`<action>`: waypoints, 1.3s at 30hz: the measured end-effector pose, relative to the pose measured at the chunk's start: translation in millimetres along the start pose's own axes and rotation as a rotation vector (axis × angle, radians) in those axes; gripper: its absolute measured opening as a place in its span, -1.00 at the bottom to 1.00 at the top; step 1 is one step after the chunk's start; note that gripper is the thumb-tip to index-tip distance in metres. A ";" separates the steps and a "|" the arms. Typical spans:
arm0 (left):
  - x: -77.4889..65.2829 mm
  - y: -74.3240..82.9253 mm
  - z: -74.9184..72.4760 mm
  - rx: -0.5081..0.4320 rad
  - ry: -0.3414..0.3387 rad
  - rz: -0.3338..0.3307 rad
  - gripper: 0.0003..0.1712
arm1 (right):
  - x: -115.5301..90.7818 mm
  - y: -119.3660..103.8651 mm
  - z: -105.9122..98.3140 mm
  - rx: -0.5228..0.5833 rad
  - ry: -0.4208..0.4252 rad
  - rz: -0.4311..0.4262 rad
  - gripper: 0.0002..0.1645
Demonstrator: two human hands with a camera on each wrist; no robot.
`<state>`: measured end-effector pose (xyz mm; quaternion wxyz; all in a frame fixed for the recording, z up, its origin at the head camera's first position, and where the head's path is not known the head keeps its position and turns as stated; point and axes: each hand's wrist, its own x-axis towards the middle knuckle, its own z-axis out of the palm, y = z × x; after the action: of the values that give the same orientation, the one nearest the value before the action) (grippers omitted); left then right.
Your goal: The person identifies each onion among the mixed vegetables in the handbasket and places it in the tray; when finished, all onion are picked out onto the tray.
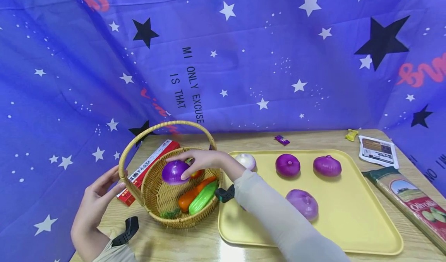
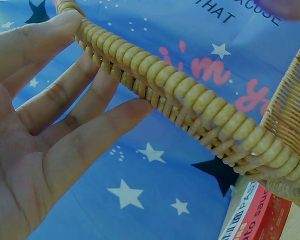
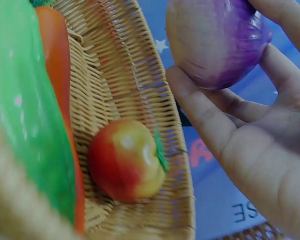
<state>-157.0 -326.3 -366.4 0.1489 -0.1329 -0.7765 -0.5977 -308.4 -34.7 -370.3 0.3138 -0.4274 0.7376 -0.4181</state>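
Note:
My right hand (image 1: 205, 159) grips a purple onion (image 1: 171, 173) over the wicker basket (image 1: 181, 222). In the right wrist view the onion's side is pale cream and purple, with fingers round its lower part. My left hand (image 1: 91, 204) holds the left side of the basket's arched handle (image 2: 175, 82) between thumb and fingers. Inside the basket lie an orange carrot (image 1: 184, 201) with a green top, a shiny green long vegetable (image 1: 203, 198) and a red-yellow apple (image 3: 125, 160) with a green leaf.
Right of the basket, a yellow tray (image 1: 348, 215) bears several purple onions (image 1: 287, 165) and a white one (image 1: 246, 161). A red pasta box (image 1: 153, 165) lies behind the basket. Farther right are an Olivoilà packet (image 1: 411, 204), a white pouch (image 1: 378, 152) and small wrapped candies (image 1: 282, 140).

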 end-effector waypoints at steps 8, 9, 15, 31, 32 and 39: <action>-0.6 -0.2 1.2 0.021 0.012 -0.019 -0.43 | -39.4 -9.6 -12.0 -0.108 -0.002 -0.016 -0.16; -0.5 0.0 1.1 0.026 0.011 -0.017 -0.43 | -44.0 -11.4 -14.3 -0.130 0.001 -0.019 -0.15; -2.2 0.4 -1.3 0.029 0.018 -0.014 -0.43 | -67.0 -21.0 -24.2 -0.222 0.018 -0.066 -0.13; 1.4 -2.6 1.4 0.003 0.003 0.011 -0.44 | -138.4 -22.7 -44.3 -0.192 0.121 0.024 -0.11; 1.5 -2.7 1.4 -0.003 0.002 0.015 -0.44 | -143.3 -22.8 -44.9 -0.194 0.126 0.032 -0.11; 0.7 -3.9 -0.7 -0.010 0.002 0.028 -0.44 | -173.0 -19.7 -45.9 -0.195 0.176 0.080 -0.10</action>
<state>-159.2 -327.9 -369.4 0.1575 -0.1437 -0.7714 -0.5995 -263.1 130.1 -313.8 0.2212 -0.3878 0.8158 -0.3676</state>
